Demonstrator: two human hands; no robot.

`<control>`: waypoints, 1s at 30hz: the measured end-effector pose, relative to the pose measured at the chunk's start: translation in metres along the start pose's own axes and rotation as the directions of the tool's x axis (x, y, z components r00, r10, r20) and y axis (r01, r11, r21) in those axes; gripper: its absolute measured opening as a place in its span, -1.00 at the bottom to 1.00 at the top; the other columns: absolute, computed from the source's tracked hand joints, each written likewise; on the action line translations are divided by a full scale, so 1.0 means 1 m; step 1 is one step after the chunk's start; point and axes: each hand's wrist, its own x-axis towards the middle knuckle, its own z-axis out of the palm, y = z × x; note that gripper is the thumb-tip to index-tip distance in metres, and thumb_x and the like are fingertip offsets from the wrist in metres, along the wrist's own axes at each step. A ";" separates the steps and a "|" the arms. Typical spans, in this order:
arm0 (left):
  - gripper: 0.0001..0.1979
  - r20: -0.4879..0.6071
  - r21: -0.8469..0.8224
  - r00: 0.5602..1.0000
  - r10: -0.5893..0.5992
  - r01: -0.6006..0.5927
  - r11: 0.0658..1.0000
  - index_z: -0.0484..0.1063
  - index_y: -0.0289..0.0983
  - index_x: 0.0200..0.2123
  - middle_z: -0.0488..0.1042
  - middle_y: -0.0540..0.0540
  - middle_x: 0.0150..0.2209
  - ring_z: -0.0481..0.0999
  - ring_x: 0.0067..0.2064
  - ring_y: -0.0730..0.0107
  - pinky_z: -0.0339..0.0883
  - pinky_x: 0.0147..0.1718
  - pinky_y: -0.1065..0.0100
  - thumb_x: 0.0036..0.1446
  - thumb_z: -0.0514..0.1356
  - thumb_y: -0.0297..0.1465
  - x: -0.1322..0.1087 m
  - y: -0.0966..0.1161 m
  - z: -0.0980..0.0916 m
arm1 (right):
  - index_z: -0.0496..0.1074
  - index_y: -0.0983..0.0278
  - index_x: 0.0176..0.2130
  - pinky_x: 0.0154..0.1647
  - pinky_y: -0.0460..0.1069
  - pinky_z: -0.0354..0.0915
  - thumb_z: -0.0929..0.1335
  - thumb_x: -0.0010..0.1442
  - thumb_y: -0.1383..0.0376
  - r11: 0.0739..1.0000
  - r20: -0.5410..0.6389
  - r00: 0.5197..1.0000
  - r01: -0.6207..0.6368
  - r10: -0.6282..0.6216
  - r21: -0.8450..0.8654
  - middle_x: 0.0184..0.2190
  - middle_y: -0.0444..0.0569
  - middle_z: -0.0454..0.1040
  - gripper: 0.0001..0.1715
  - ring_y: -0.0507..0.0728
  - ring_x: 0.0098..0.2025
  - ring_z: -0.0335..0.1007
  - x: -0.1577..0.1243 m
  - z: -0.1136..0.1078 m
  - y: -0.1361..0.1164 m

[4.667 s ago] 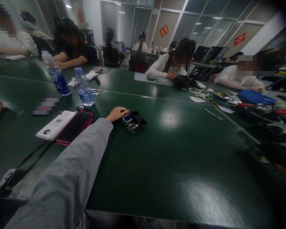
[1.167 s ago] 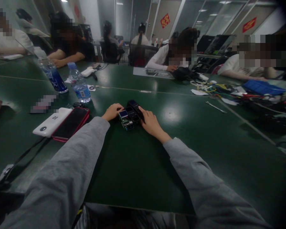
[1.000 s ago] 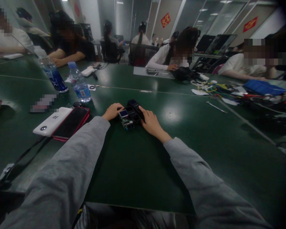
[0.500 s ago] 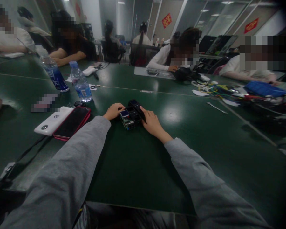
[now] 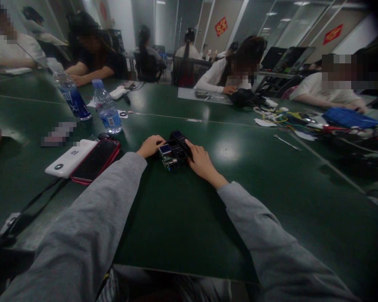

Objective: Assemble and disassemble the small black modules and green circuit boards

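A black electronic device rests on the green table in front of me. On its near left part are a bare green circuit board with metal ports and a small square screen. From the left, my left hand holds the device's edge with fingers curled; the fingertips are partly hidden behind it. My right hand is closed along the right side, its fingers against the long black part. The undersides of both hands are out of sight.
Left of my hands lie a red-cased phone and a white power bank. Behind them stand a clear water bottle and a blue-labelled bottle. A wrench and tangled cables lie to the right. Several people sit around the table.
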 end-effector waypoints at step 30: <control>-0.71 0.008 0.014 1.000 0.024 -0.024 1.000 0.52 -0.25 -0.24 0.52 -0.14 -0.10 0.46 -0.06 0.23 0.31 -0.01 0.15 0.29 0.04 -0.25 0.000 0.000 0.000 | -0.11 0.22 0.39 0.00 0.26 0.24 0.17 0.26 0.26 1.000 0.000 1.000 0.005 -0.005 0.010 0.04 0.17 0.33 -0.23 0.35 0.08 0.20 0.000 0.000 -0.001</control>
